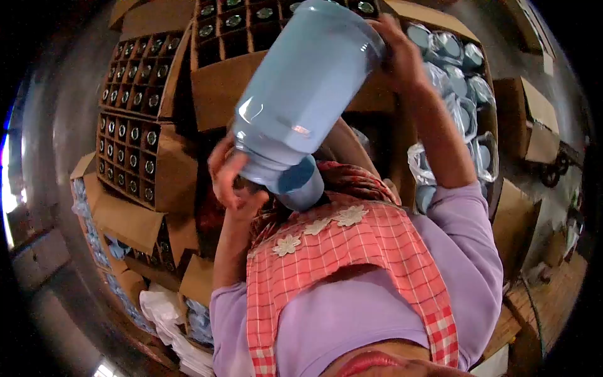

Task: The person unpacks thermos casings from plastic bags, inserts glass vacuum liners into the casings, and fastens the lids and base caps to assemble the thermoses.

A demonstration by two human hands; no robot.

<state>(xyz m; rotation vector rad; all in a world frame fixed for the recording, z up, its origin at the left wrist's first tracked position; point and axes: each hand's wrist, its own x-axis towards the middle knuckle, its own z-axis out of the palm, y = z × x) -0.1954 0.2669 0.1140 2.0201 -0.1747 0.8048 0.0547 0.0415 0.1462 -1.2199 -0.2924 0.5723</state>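
Note:
A large, pale blue, glossy jar (308,81) is held tilted in front of the chest, its wide end at the upper right and narrower ringed neck at the lower left. My right hand (399,53) grips the wide end; some of its fingers are hidden behind the rim. My left hand (232,176) is beside the neck with curved fingers, the thumb side partly hidden; whether it bears the jar's weight is unclear. Just below the neck, against the apron, is a smaller blue cup-like piece (301,185), which seems to touch the neck.
Divided cartons (157,147) of glassware stand at the left, with another (229,66) at the top centre. An open carton (493,69) at the right holds plastic-wrapped blue pieces (468,116). White plastic (166,320) lies lower left. More boxes (543,119) stand far right.

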